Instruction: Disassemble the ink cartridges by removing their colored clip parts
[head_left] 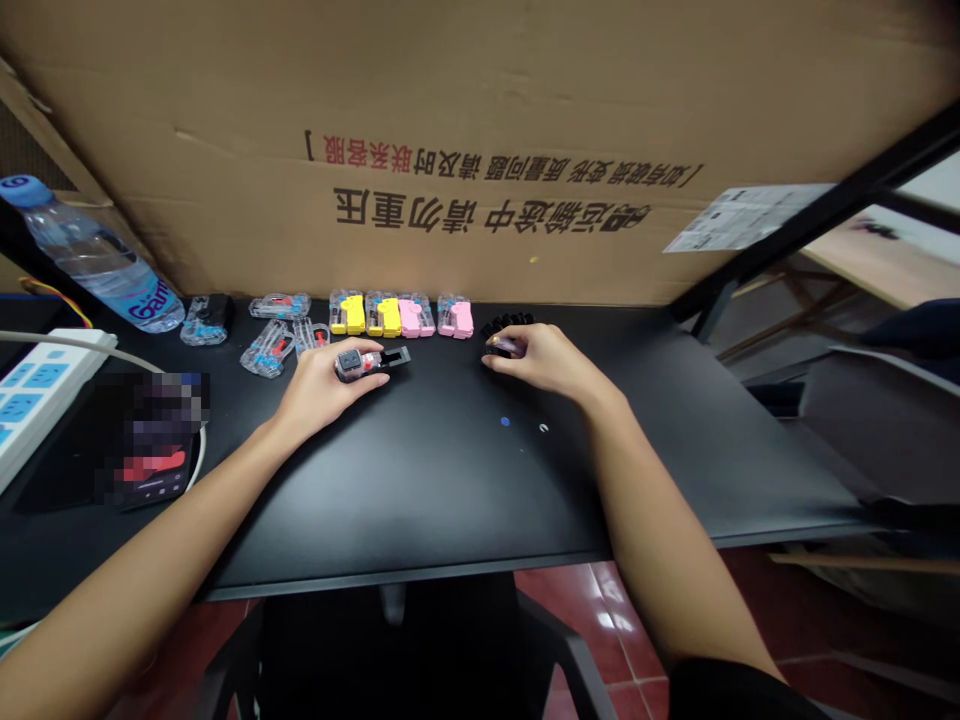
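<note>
My left hand is closed around a small clear plastic device with a grey-black square end and red bits inside. A flat dark piece with a pale frame sticks out of its right end. My right hand is at the back of the desk, thumb and fingers curled together. At its fingertips are several small black parts in a row, partly covered by the fingers. A dark, shiny bit shows between the fingers, too small to name. Behind my left hand lie several clear devices with blue and red bits.
Along the cardboard stand devices with yellow covers and pink covers. A blue disc and a white clip-like bit lie mid-desk. At left are a water bottle, power strip, cable and phone.
</note>
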